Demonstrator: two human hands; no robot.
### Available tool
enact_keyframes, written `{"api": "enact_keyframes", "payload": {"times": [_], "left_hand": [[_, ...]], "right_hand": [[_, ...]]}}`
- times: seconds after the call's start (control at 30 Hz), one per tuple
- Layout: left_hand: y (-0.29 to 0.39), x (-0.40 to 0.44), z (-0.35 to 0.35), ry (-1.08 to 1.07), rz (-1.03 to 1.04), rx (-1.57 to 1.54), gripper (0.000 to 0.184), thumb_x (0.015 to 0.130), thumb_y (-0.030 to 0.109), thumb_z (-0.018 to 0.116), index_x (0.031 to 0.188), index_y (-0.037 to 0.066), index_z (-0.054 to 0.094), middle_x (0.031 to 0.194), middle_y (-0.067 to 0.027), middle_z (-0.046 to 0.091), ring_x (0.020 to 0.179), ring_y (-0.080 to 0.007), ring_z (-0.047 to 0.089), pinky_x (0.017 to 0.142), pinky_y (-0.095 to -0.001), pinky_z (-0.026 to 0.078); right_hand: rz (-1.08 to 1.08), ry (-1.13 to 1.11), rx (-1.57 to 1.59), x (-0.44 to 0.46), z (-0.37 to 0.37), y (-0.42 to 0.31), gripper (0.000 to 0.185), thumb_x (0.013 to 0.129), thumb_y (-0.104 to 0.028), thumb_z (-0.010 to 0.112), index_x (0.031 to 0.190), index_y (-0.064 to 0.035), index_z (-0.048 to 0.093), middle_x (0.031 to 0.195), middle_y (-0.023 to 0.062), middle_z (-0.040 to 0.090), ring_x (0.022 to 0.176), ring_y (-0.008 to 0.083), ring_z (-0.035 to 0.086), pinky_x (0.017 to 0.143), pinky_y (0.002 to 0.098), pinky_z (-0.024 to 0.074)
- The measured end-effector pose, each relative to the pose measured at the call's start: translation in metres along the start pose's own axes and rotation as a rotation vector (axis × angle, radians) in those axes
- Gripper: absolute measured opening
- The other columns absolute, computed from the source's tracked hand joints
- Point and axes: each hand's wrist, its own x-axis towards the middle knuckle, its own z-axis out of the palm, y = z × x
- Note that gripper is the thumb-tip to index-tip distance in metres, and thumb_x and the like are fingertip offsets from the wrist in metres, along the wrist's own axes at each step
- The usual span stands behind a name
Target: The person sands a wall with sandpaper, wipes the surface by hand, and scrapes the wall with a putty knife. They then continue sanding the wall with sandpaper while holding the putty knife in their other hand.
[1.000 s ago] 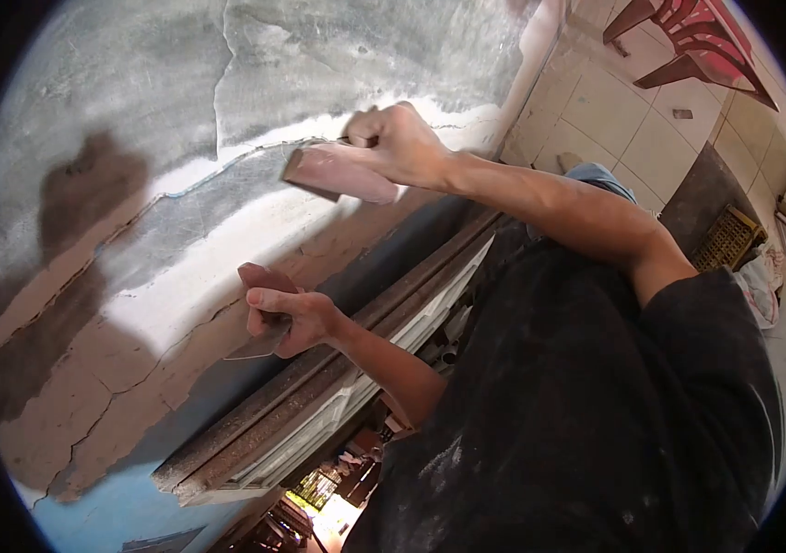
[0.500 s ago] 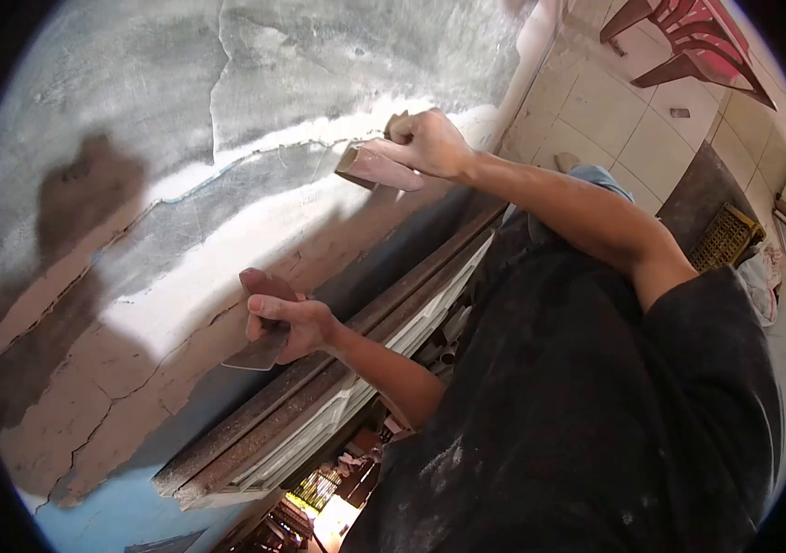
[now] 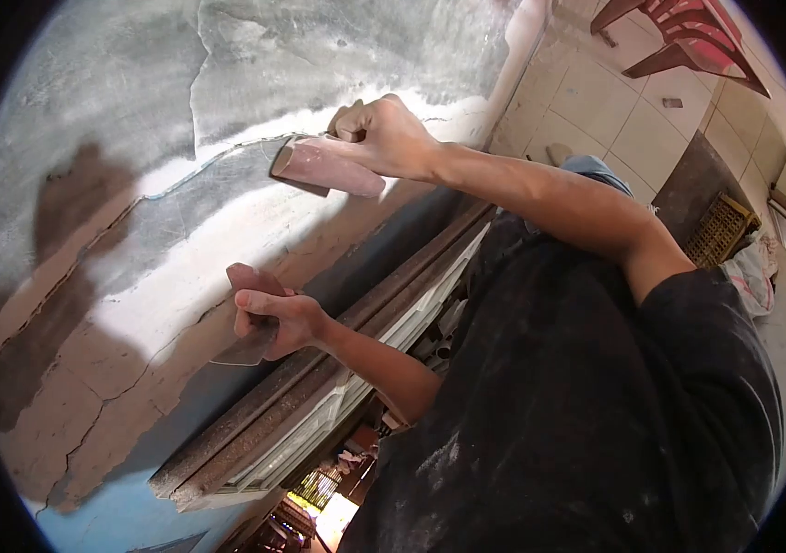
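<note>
My right hand (image 3: 388, 138) is closed around a flat scraper (image 3: 328, 169) whose broad pinkish, dusty face has a darker edge. It is at the white filler band (image 3: 227, 226) on the cracked grey wall (image 3: 117, 111); whether its edge touches the wall I cannot tell. Lower left, my left hand (image 3: 284, 323) grips a putty knife (image 3: 255, 279), with a dark red part above the thumb and a thin blade below the fingers. This hand hovers in front of the brownish lower wall, and my fingers hide part of each tool.
Below the wall runs a dusty brown wooden ledge (image 3: 227, 433) beside pale framed pieces (image 3: 319, 419). On the tiled floor (image 3: 586, 101) at upper right stands a red chair (image 3: 688, 41). A yellow crate (image 3: 723, 230) and a white sack (image 3: 750, 276) lie at right.
My right hand has moved left along the white band with the scraper. My left hand, holding the putty knife, has shifted slightly left and up. The view has shifted a little.
</note>
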Motion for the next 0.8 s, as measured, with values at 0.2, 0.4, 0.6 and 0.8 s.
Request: {"api": "enact_keyframes", "payload": {"times": [0.2, 0.4, 0.6, 0.8], "left_hand": [[-0.001, 0.001, -0.005, -0.085, 0.016, -0.001, 0.033, 0.094, 0.024, 0.056, 0.076, 0.001, 0.042, 0.072, -0.0132, 0.06, 0.046, -0.0108, 0.05, 0.036, -0.0209, 0.042], [-0.002, 0.002, -0.002, -0.144, -0.003, -0.161, 0.027, 0.094, 0.016, 0.055, 0.08, -0.001, 0.039, 0.084, -0.0234, 0.064, 0.064, -0.0189, 0.065, 0.045, -0.0255, 0.056], [-0.003, 0.002, 0.001, -0.102, -0.024, -0.177, 0.026, 0.093, 0.016, 0.055, 0.079, 0.0, 0.039, 0.087, -0.0244, 0.063, 0.067, -0.0201, 0.065, 0.048, -0.0254, 0.057], [-0.012, 0.003, -0.007, -0.075, 0.041, -0.168, 0.03, 0.092, 0.02, 0.058, 0.078, -0.001, 0.042, 0.074, -0.0122, 0.058, 0.056, -0.0135, 0.054, 0.044, -0.0237, 0.051]], "right_hand": [[0.04, -0.045, -0.117, -0.017, -0.011, 0.036, 0.033, 0.078, -0.023, 0.072, 0.061, 0.0025, 0.06, 0.055, 0.0112, 0.054, 0.048, 0.013, 0.05, 0.047, 0.0309, 0.0408], [-0.081, -0.01, -0.033, -0.005, 0.006, -0.008, 0.033, 0.079, -0.024, 0.072, 0.063, 0.002, 0.059, 0.058, 0.0121, 0.054, 0.051, 0.0174, 0.048, 0.05, 0.03, 0.0411], [-0.077, 0.0, -0.054, -0.014, 0.007, 0.006, 0.037, 0.081, -0.028, 0.071, 0.064, 0.002, 0.058, 0.057, 0.0134, 0.052, 0.052, 0.0198, 0.046, 0.054, 0.0326, 0.0426], [0.096, -0.106, -0.067, -0.023, 0.003, 0.013, 0.037, 0.083, -0.024, 0.069, 0.062, 0.0022, 0.055, 0.056, 0.0142, 0.048, 0.053, 0.0176, 0.039, 0.052, 0.0327, 0.0411]]}}
